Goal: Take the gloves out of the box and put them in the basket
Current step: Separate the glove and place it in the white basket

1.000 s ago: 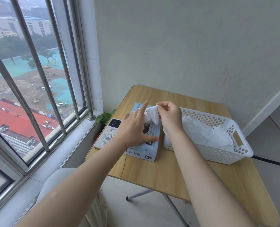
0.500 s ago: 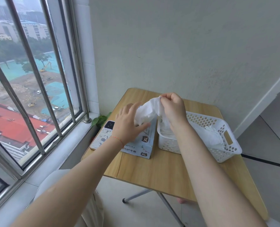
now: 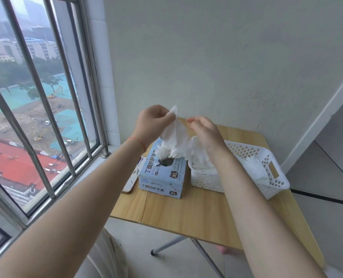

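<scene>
A light blue glove box (image 3: 163, 180) marked XL stands on the small wooden table (image 3: 186, 215). A white glove (image 3: 174, 135) stretches up from the box's top opening, its lower end still bunched at the hole. My left hand (image 3: 152, 122) is raised above the box and pinches the glove's top end. My right hand (image 3: 203, 134) hovers just right of the glove with fingers loosely curled, a small gap between its fingertips and the glove. The white perforated basket (image 3: 275, 182) sits right of the box, touching it, with white gloves (image 3: 254, 168) inside.
A phone (image 3: 132, 180) in a patterned case lies against the box's left side at the table's left edge. A barred window (image 3: 46, 117) fills the left. A plain wall stands behind the table. The table's metal legs (image 3: 170, 244) show below its front edge.
The glove passed from my right hand to my left. My left hand left the box top and rose with the glove's end; my right hand let go and sits beside it.
</scene>
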`<act>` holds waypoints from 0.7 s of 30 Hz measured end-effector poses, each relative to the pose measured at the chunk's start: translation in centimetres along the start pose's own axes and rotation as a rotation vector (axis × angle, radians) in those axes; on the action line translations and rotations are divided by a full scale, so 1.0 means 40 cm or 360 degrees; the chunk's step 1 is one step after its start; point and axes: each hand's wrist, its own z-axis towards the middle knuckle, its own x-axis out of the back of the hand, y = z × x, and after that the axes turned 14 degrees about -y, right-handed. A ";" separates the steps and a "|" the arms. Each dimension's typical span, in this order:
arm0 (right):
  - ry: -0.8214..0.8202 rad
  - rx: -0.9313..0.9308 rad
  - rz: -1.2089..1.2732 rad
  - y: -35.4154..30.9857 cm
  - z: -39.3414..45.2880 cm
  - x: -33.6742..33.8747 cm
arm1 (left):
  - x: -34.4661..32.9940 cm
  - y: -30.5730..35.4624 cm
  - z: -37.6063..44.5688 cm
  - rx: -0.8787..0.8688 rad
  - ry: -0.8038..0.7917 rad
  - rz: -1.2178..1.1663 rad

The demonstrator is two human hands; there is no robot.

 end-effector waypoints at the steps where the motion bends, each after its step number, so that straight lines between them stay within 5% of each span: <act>1: -0.0159 0.0052 -0.0063 -0.006 -0.001 0.001 | -0.006 0.008 -0.001 -0.0031 -0.0042 0.0006; 3: -0.0393 0.0086 -0.0289 -0.021 -0.008 -0.004 | -0.018 0.024 -0.006 -0.0087 -0.0102 0.0014; 5: -0.0327 0.0086 -0.0441 -0.034 -0.012 -0.009 | -0.026 0.039 -0.012 -0.0145 -0.0128 -0.0038; 13: -0.0026 0.0184 0.0567 -0.086 -0.010 0.030 | 0.002 -0.002 -0.023 0.0007 -0.0749 -0.0377; 21: -0.0088 0.0109 0.0550 -0.050 -0.031 0.088 | 0.000 -0.020 -0.033 0.0081 -0.0575 -0.0505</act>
